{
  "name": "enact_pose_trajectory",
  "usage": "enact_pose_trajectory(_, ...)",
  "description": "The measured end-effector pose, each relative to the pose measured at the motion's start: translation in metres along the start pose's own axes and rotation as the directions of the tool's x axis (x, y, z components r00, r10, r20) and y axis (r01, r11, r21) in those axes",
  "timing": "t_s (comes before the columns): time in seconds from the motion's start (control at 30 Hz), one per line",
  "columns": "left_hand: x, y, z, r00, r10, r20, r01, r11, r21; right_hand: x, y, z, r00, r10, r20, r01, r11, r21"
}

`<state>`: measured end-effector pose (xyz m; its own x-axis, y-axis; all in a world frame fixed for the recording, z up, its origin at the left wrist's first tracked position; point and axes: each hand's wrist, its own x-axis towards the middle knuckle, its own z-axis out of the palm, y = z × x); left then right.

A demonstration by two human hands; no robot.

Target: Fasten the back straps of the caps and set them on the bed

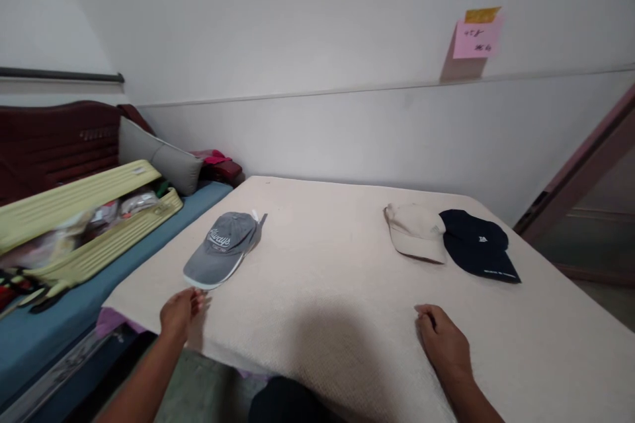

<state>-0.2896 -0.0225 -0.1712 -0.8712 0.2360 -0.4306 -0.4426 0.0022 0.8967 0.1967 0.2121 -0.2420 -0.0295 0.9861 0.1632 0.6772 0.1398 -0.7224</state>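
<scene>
A grey cap (232, 232) with white lettering lies at the left of the table, its brim toward me. My left hand (179, 312) is just below that brim, fingers half curled and a little apart. Whether the fingertips touch the brim, I cannot tell. My right hand (444, 337) rests by the table's near right side with its fingers curled in and nothing visible in them. Beyond it lie a beige cap (417, 228) and a navy cap (473, 241) with a small white emblem, side by side and touching.
The table wears a cream cloth (317, 244) and stands against a white wall. On the left, a blue bench (198, 203) carries a grey pillow (161, 155) and a pale yellow folding case (94, 251) with packets inside. A pink note (476, 39) is taped to the wall.
</scene>
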Motion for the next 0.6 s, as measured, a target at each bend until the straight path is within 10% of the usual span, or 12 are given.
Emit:
enact_pose_trajectory(0.33, 0.042, 0.028, 0.001, 0.993, -0.040, -0.109, 0.065, 0.970, 0.233, -0.001, -0.003, -0.002, 1.000, 0.005, 0.014, -0.004, 0.998, -0.058)
enact_pose_trajectory(0.6, 0.040, 0.044, 0.010, 1.000, 0.026, 0.012, -0.028, 0.969, 0.247, 0.000, -0.002, -0.002, 1.000, 0.004, 0.016, -0.004, 0.999, -0.053)
